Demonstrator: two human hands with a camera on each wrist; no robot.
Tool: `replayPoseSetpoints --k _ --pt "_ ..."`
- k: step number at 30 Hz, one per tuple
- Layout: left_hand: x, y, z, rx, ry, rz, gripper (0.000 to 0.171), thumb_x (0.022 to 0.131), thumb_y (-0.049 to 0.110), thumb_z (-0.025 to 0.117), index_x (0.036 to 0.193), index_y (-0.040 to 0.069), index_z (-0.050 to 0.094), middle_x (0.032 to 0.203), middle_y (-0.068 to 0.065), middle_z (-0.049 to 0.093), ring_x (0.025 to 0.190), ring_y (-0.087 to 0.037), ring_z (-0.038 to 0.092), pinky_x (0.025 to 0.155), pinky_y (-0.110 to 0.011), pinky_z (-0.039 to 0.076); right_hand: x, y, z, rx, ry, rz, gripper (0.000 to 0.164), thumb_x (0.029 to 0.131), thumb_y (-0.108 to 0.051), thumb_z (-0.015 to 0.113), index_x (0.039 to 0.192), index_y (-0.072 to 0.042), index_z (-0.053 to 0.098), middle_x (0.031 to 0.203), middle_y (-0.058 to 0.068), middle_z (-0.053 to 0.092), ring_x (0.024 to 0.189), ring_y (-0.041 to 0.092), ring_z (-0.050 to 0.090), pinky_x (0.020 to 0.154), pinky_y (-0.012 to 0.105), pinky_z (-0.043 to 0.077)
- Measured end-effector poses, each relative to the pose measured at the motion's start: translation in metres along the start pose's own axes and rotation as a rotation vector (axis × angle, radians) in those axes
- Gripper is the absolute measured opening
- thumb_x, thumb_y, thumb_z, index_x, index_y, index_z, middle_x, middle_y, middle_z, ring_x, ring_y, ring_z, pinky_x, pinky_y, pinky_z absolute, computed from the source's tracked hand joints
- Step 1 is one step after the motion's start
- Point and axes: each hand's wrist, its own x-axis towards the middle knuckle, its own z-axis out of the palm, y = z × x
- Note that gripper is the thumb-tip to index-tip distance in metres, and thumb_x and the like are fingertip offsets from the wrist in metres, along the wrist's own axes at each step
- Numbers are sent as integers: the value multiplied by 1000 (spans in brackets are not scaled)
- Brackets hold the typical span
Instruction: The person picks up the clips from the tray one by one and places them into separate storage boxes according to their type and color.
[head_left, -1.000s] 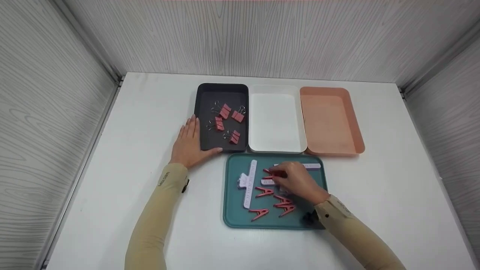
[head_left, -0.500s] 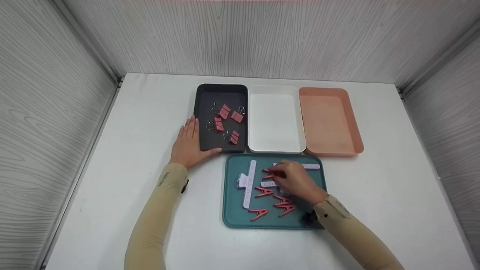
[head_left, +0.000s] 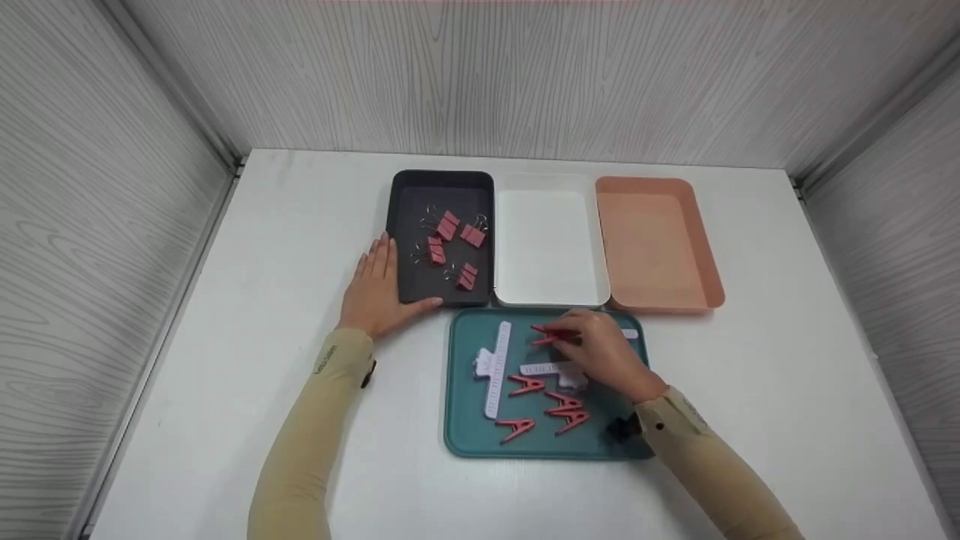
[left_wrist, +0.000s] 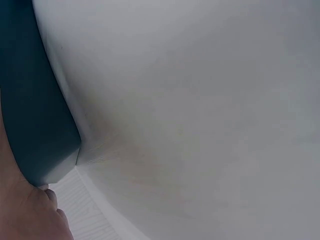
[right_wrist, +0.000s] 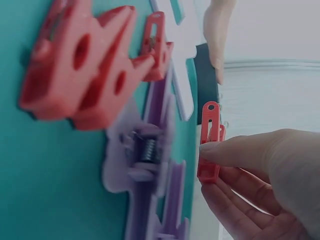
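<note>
Between thumb and fingers my right hand (head_left: 604, 351) pinches a red clothespin (right_wrist: 210, 142), held over the far part of the teal tray (head_left: 469, 442). Several more red clothespins (head_left: 517, 429) lie on that tray. Among them are lilac bag clips with long ruled bars: one upright clip (head_left: 498, 371) at the left, one sideways clip (head_left: 544, 368) in the middle, and another clip (head_left: 630, 333) partly covered by my right hand. My left hand (head_left: 373, 294) rests with straight fingers along the left side of the black tray (head_left: 409, 289), its thumb at the near edge.
Several red binder clips (head_left: 466, 277) lie in the black tray. Beside it stand a white tray (head_left: 551, 247) and an orange tray (head_left: 660, 247), side by side behind the teal tray. Grey wood-grain walls (head_left: 480, 75) enclose the white table (head_left: 787, 337) at the back and sides.
My right hand has lifted the pinched clothespin slightly up and away from the middle lilac clip, uncovering more of that clip. My left hand stays at the black tray.
</note>
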Motion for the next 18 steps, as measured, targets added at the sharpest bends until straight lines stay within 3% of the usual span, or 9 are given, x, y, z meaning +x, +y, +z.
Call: replayPoseSetpoints --k 7,18 --pt "0 0 0 -3 -11 -6 135 78 91 48 160 -5 0 168 -19 -4 154 -28 -5 124 -35 -6 2 3 -10 21 70 -47 30 86 -2 82 115 -11 79 99 2 72 92 14 69 84 37 61" --pt "0 0 0 0 -6 0 135 79 91 48 160 -6 0 168 -20 -2 155 -29 -4 124 -35 -6 4 10 -24 38 143 -9 31 85 0 82 114 -10 79 103 0 72 93 16 69 85 40 61"
